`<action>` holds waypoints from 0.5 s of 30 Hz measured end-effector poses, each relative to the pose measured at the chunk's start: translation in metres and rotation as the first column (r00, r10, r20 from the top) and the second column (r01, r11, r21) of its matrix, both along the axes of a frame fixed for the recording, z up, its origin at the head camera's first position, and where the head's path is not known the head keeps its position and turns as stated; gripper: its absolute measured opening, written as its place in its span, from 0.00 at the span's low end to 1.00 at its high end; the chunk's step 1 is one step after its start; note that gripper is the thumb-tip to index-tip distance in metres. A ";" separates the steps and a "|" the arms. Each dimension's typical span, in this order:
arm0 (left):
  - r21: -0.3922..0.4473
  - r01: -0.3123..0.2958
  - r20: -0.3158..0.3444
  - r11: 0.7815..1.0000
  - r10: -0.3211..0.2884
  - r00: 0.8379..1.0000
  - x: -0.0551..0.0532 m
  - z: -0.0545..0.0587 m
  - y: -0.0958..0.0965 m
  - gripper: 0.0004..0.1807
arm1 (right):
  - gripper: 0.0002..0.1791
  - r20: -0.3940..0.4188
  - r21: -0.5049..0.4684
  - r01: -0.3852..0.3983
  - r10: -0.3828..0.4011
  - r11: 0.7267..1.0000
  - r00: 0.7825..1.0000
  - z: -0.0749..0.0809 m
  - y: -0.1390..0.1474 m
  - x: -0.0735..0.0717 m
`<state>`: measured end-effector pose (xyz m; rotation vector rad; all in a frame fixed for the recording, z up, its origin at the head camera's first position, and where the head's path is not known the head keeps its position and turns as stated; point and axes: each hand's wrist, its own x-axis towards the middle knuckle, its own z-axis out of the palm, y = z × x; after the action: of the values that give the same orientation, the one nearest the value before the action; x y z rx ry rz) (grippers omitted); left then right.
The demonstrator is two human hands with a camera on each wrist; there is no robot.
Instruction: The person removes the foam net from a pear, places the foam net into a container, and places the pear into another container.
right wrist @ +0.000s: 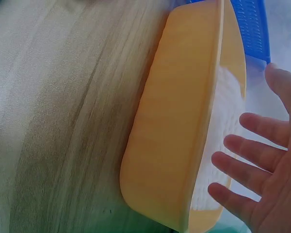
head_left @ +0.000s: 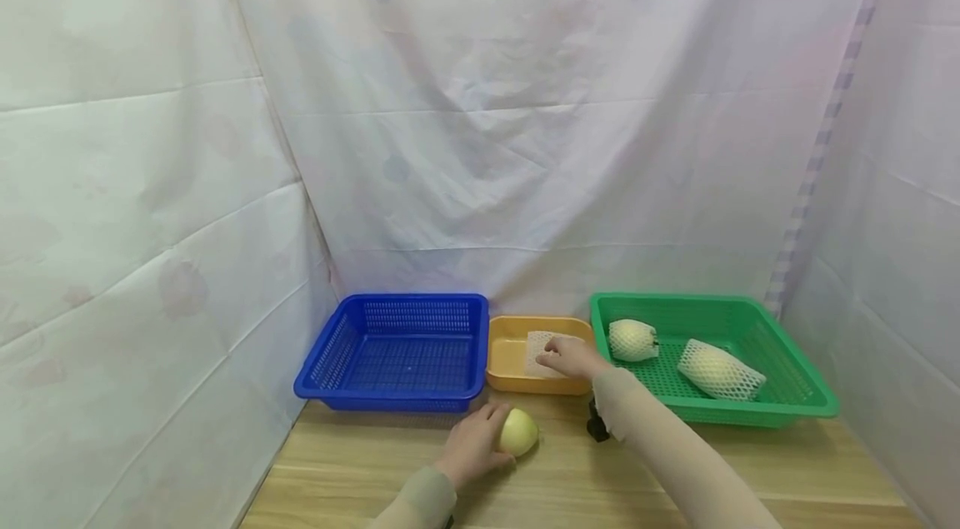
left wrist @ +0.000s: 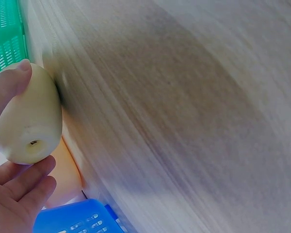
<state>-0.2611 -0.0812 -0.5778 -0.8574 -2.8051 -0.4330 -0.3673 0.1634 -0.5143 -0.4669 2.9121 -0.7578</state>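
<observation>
A bare, pale yellow pear (head_left: 519,432) rests on the wooden table in front of the orange tray. My left hand (head_left: 474,443) holds it from the left; the left wrist view shows the thumb on one side of the pear (left wrist: 31,114) and the fingers on the other. Inside the orange tray (head_left: 506,381) lies a white foam net sleeve (head_left: 536,356). Above that tray is my right hand (head_left: 573,356), its fingers spread over the foam net (right wrist: 218,145) with nothing held between them.
The blue basket (head_left: 408,406) stands at the left, with no fruit visible inside. On the right, the green basket (head_left: 787,408) contains two fruits in white foam nets, one at the left (head_left: 632,341) and another nearer the middle (head_left: 720,371). White curtains (head_left: 480,137) hang behind and at both sides.
</observation>
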 end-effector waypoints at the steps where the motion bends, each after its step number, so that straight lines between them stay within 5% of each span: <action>1: -0.001 -0.001 0.003 1.000 0.001 1.000 0.000 0.000 0.000 0.45 | 0.24 0.018 0.004 0.001 -0.001 1.000 1.000 -0.001 -0.001 0.000; 15: 0.021 -0.003 0.012 1.000 0.002 1.000 -0.001 -0.003 -0.001 0.45 | 0.29 0.127 0.085 0.005 -0.016 0.996 0.992 -0.003 -0.003 0.002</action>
<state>-0.2625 -0.0820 -0.5810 -0.8499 -2.8070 -0.4676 -0.3650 0.1607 -0.5168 -0.3803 2.8158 -0.6375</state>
